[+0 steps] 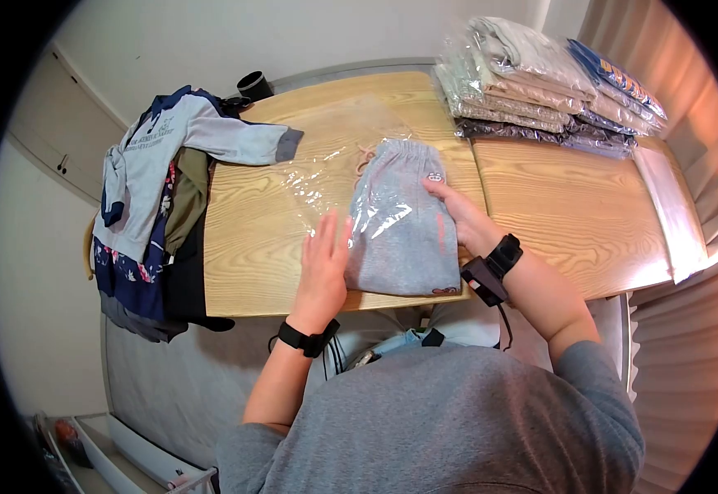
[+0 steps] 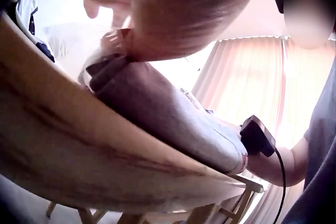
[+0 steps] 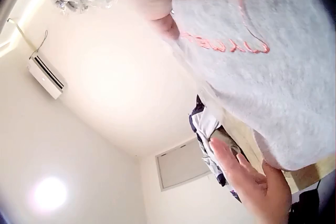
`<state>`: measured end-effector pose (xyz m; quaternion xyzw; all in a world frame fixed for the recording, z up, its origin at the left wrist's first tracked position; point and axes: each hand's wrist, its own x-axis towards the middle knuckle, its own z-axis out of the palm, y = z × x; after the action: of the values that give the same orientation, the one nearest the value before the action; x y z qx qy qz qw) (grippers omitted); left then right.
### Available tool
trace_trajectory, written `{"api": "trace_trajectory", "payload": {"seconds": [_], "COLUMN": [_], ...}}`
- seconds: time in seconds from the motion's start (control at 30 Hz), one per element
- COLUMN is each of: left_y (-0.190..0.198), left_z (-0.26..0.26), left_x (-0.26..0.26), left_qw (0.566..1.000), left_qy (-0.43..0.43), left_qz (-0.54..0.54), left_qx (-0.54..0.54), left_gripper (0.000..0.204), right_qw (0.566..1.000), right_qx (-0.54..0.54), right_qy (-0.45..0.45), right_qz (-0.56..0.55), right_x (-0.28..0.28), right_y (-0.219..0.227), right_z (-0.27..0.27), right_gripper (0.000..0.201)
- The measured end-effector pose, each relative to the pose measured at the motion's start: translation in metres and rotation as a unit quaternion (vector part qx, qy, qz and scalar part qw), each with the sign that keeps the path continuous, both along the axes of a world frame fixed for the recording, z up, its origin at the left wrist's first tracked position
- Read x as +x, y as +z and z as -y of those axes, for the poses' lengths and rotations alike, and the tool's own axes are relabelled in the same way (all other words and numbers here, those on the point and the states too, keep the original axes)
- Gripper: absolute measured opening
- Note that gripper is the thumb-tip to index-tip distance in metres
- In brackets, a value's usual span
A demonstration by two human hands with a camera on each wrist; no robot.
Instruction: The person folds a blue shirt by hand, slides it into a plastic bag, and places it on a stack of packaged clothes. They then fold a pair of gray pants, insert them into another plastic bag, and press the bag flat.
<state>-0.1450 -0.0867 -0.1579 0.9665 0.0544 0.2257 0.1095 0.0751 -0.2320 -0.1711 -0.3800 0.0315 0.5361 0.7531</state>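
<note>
A pair of light grey sweatpants [image 1: 400, 222] lies folded lengthwise on the table, its drawstring waistband pointing away from me. It has a small white patch and pink lettering, which shows closer on the grey cloth [image 3: 252, 71] in the right wrist view. My right hand [image 1: 462, 218] grips the right edge of the pants, thumb on top and the other fingers hidden beneath. Along the left edge, my left hand [image 1: 323, 267] rests with its fingers straight, beside a clear plastic bag [image 1: 313, 177]. In the left wrist view the left hand [image 2: 184, 14] is close over the folded cloth [image 2: 157, 108].
Several clothes, with a grey and navy sweatshirt [image 1: 157, 140] on top, hang over the table's left edge. Bagged folded garments [image 1: 523, 82] are stacked at the back right. A strip of clear plastic [image 1: 670, 214] lies at the right edge, and a black cylinder [image 1: 253, 86] stands behind.
</note>
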Motion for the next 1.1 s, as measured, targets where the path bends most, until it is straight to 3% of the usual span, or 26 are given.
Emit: {"api": "trace_trajectory", "payload": {"seconds": [0.03,0.07,0.13,0.17,0.2,0.27,0.3,0.37,0.47,0.53,0.63,0.73,0.87,0.93,1.0,1.1], "left_y": [-0.002,-0.003,-0.002,-0.007,-0.009,-0.013,-0.017,-0.026,-0.012,-0.009,-0.010,-0.009,-0.013,-0.019,-0.021,-0.023], "left_z": [0.000,0.001,0.004,0.002,0.002,0.004,0.004,0.006,0.014,0.017,0.024,0.020,0.016,0.015,0.016,0.016], "left_x": [0.000,-0.003,-0.013,-0.016,-0.017,-0.019,-0.020,-0.019,-0.018,-0.017,-0.013,-0.013,-0.015,-0.015,-0.013,-0.012], "left_qw": [0.997,0.997,0.967,0.968,0.967,0.951,0.950,0.971,0.968,0.970,0.971,0.960,0.954,0.960,0.958,0.955], "left_qy": [0.060,0.062,0.236,0.242,0.245,0.278,0.281,0.237,0.240,0.231,0.204,0.219,0.203,0.172,0.147,0.091], "left_qz": [0.051,0.051,-0.016,0.024,0.025,-0.106,-0.106,-0.025,-0.057,-0.057,-0.043,-0.081,-0.070,-0.028,-0.002,0.042], "left_qx": [0.016,0.015,-0.095,-0.055,-0.056,-0.081,-0.082,-0.011,-0.037,-0.050,-0.115,-0.154,-0.211,-0.220,-0.245,-0.280], "left_gripper": [0.052,0.052,0.040,0.021,0.021,0.020,0.020,0.024,0.023,0.025,0.028,0.027,0.028,0.029,0.029,0.030], "right_qw": [1.000,1.000,0.995,0.995,0.995,0.995,0.995,0.996,0.998,0.998,0.988,0.988,0.998,0.993,0.992,1.000], "right_qx": [-0.001,-0.002,-0.056,-0.057,-0.058,-0.059,-0.061,-0.064,-0.018,0.001,0.002,-0.026,0.006,-0.064,-0.043,-0.023], "right_qy": [0.012,0.015,0.071,0.074,0.074,0.079,0.073,0.069,0.038,-0.048,-0.101,-0.122,-0.032,0.042,0.043,0.014], "right_qz": [0.022,0.022,0.029,0.029,0.029,0.028,0.019,0.009,-0.044,0.027,0.119,0.088,0.060,0.091,0.110,-0.007], "right_x": [-0.003,-0.001,0.003,0.005,0.005,0.004,-0.003,-0.009,-0.010,-0.019,-0.008,-0.012,-0.038,-0.051,-0.053,-0.045], "right_y": [0.006,0.005,0.003,0.002,0.003,0.006,0.016,0.019,0.010,0.008,-0.022,-0.012,0.025,0.034,0.023,0.010], "right_z": [0.001,0.001,0.003,0.002,0.000,-0.004,-0.004,-0.012,-0.028,-0.034,-0.055,-0.055,-0.027,-0.022,-0.028,-0.047], "right_gripper": [0.033,0.033,0.032,0.032,0.032,0.032,0.033,0.033,0.032,0.032,0.033,0.033,0.034,0.035,0.038,0.049]}}
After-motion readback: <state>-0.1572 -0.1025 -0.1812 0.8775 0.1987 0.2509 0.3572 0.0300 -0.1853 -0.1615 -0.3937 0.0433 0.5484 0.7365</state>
